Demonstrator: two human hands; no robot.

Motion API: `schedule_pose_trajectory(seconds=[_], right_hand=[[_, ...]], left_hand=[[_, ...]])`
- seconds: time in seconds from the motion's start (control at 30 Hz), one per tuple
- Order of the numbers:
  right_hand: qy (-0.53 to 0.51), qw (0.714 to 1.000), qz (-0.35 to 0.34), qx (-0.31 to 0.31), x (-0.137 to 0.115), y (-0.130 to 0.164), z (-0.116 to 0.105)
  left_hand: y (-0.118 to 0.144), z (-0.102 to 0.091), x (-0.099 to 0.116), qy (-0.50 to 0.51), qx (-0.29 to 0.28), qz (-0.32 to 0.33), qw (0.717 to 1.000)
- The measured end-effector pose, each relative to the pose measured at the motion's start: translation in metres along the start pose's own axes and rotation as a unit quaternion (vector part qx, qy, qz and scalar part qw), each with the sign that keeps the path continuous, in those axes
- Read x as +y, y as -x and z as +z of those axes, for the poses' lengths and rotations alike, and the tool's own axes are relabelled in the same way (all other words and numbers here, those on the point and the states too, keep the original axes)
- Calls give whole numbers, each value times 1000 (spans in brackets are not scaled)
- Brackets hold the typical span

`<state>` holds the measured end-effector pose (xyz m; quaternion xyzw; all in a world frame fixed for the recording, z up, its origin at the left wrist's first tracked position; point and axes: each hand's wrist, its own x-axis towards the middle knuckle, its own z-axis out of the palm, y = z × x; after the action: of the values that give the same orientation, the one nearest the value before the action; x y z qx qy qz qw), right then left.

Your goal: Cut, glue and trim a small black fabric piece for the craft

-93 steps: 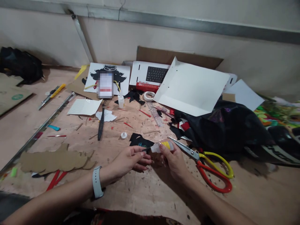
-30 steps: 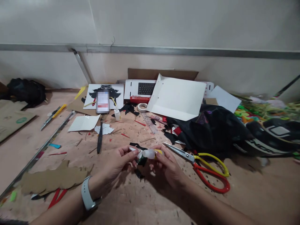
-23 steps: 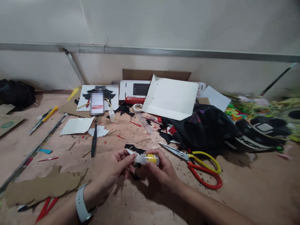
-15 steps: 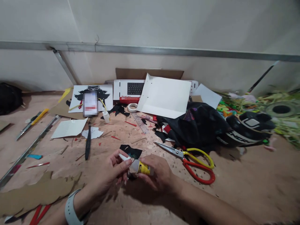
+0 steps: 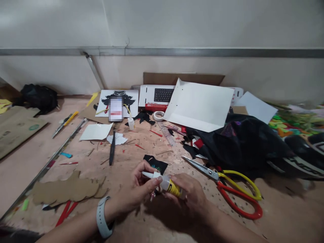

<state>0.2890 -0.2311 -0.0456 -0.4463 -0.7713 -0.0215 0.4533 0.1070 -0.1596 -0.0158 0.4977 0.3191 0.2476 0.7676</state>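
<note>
Right hand (image 5: 188, 194): closed around the body of a small glue bottle (image 5: 169, 184), held just above the work surface near the front edge. Left hand (image 5: 140, 189): fingers pinched on the bottle's white cap end; a pale watch band on the wrist.

Work surface (image 5: 278, 216): pinkish brown board, pitted and littered with scraps.

Black cloth heap (image 5: 243, 141): right of centre, bulky, with red and white pieces at its left edge.

White card sheet (image 5: 199, 106): folded, propped at the back beside a keyboard box (image 5: 158, 96).

Cardboard cut-out (image 5: 65, 189): brown, scalloped edge, flat to the left of the hands.

Scissors (image 5: 227, 184): long steel blades, one red and one yellow handle loop, just right of the right hand, apart from it.

Black paper shape (image 5: 155, 163): lying flat, just beyond the hands.

Glue bottle: clear, squat plastic body, yellow label with dark print, tapering white nozzle pointing left; tilted, nozzle end higher than the base.
</note>
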Motion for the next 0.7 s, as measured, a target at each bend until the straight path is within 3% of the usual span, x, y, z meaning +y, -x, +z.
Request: schedule_pose_trajectory(seconds=[0.2, 0.3, 0.43, 0.5, 0.53, 0.63, 0.67, 0.7], right_hand=[[-22, 997, -1, -67, 2, -3, -9], [-54, 995, 23, -76, 1, 0, -13], [-141, 977, 134, -92, -4, 3, -16], [-250, 924, 265, -119, -7, 0, -16], [-317, 872, 343, -146, -9, -3, -15], [-443, 681, 535, -233, -15, -14, -14], [-450, 650, 561, -246, -16, -17, -14], [-439, 656, 565, -241, -17, -19, -14]], left_hand=[[3, -7, -4, -29, -58, 15, 998], [4, -13, -6, -143, -47, 113, 982], [5, -22, -4, -285, -65, 252, 923], [5, -26, 0, -339, -101, 272, 895], [5, -27, 2, -364, -120, 274, 882], [6, -28, 9, -415, -148, 263, 858], [6, -27, 9, -417, -133, 253, 863], [6, -25, 9, -405, -103, 235, 878]])
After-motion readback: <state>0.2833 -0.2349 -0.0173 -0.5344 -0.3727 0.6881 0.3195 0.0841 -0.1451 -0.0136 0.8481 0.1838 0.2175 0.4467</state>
